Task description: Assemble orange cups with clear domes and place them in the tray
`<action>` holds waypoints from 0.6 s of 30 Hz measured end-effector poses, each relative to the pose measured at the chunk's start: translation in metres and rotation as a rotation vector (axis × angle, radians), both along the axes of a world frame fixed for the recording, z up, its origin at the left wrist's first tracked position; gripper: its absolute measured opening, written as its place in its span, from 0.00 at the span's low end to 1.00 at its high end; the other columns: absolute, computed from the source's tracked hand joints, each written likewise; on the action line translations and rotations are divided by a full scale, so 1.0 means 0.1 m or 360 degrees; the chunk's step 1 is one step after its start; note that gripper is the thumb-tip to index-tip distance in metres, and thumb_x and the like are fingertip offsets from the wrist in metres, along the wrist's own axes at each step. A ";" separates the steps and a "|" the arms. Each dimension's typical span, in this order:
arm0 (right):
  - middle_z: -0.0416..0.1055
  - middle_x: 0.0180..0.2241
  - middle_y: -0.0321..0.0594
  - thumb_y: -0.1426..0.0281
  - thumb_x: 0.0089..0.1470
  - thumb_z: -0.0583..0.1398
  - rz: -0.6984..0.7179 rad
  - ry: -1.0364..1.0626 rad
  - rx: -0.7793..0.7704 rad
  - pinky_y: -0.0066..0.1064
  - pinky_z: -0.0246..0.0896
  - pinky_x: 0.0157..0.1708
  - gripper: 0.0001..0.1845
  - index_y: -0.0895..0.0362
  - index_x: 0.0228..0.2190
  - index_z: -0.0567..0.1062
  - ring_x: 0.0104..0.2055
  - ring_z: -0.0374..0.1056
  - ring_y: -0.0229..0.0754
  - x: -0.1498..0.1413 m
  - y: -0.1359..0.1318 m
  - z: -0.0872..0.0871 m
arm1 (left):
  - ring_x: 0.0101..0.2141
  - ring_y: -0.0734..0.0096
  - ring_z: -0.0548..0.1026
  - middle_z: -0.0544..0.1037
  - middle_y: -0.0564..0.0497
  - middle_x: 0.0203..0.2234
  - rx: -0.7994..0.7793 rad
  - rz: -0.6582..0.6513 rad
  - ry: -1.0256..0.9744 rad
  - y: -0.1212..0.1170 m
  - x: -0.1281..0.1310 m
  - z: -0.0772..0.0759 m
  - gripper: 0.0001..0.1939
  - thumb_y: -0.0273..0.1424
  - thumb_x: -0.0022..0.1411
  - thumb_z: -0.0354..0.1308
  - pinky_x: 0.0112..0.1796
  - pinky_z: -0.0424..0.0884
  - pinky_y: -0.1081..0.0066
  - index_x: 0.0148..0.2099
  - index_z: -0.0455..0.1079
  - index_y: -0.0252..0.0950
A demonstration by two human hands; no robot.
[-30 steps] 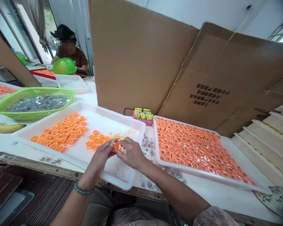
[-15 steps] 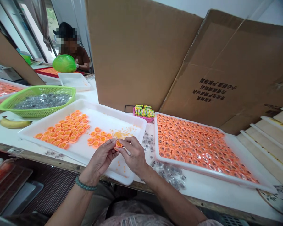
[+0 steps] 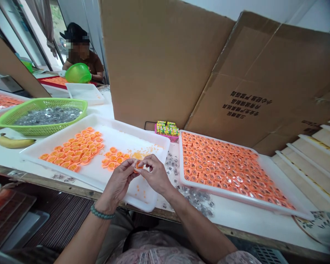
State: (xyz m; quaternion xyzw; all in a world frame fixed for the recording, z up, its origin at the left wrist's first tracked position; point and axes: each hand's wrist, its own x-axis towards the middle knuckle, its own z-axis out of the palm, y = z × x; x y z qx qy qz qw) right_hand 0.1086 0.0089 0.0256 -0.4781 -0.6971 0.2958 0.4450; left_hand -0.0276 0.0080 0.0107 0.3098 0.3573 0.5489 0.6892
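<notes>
A tall brown cardboard panel (image 3: 167,62), printed with inverted black characters, stood along the back of the white worktable (image 3: 236,218). The right-hand white tray (image 3: 269,176) held close rows of orange discs (image 3: 220,165) with dark centres, many glossy. The left-hand white tray (image 3: 118,134) bore two groups of orange cups (image 3: 74,152) with yellow-orange centres, the larger group to the left. Pale stacked trays (image 3: 305,168) stood at the far right. Behind the table, a co-worker in a brown top (image 3: 95,66) sat at a green bowl (image 3: 78,73). A light-green slotted basket (image 3: 41,129), filled with clear pieces, was just beside the left-hand tray.

Both hands were over the front right part of that tray. The left hand (image 3: 121,179) pinched the round orange piece (image 3: 139,165) between thumb and fingers; the right hand (image 3: 156,176) gripped its opposite side with thumb and forefinger. The piece was thus between the two sets of fingertips, partly hidden by them.

A banana (image 3: 15,142) lay near the slotted basket. A small pink basket (image 3: 170,138) of yellow-and-green packets (image 3: 166,129) stood against the panel. A beaded bracelet (image 3: 101,213) circled the left wrist. Small clear pieces (image 3: 198,201) lay loose between and before the trays; yellow granules (image 3: 139,155) were scattered beyond the hands.
</notes>
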 end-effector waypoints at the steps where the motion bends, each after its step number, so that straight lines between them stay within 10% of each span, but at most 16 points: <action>1: 0.63 0.31 0.36 0.69 0.47 0.63 0.0037 0.0009 -0.0051 0.27 0.60 0.33 0.03 0.55 0.27 0.75 0.34 0.62 0.36 0.01 0.03 0.02 | 0.32 0.76 0.72 0.74 0.52 0.32 -0.0003 -0.0026 0.0002 0.00 -0.01 -0.01 0.10 0.31 0.48 0.66 0.34 0.69 0.77 0.34 0.73 0.34; 10: 0.64 0.34 0.38 0.70 0.49 0.60 0.0057 0.0145 -0.0031 0.26 0.59 0.32 0.03 0.57 0.26 0.72 0.36 0.62 0.36 0.08 0.06 0.04 | 0.27 0.77 0.74 0.75 0.52 0.28 -0.0180 0.0073 -0.0092 0.08 0.01 -0.05 0.08 0.26 0.50 0.64 0.31 0.71 0.77 0.35 0.70 0.33; 18: 0.68 0.35 0.39 0.73 0.53 0.58 -0.0028 -0.0492 0.0025 0.30 0.60 0.41 0.05 0.56 0.29 0.74 0.40 0.65 0.38 0.55 -0.08 -0.13 | 0.27 0.73 0.75 0.78 0.45 0.28 -0.0331 0.0168 -0.0008 0.13 0.01 -0.03 0.07 0.30 0.58 0.57 0.27 0.72 0.78 0.35 0.71 0.30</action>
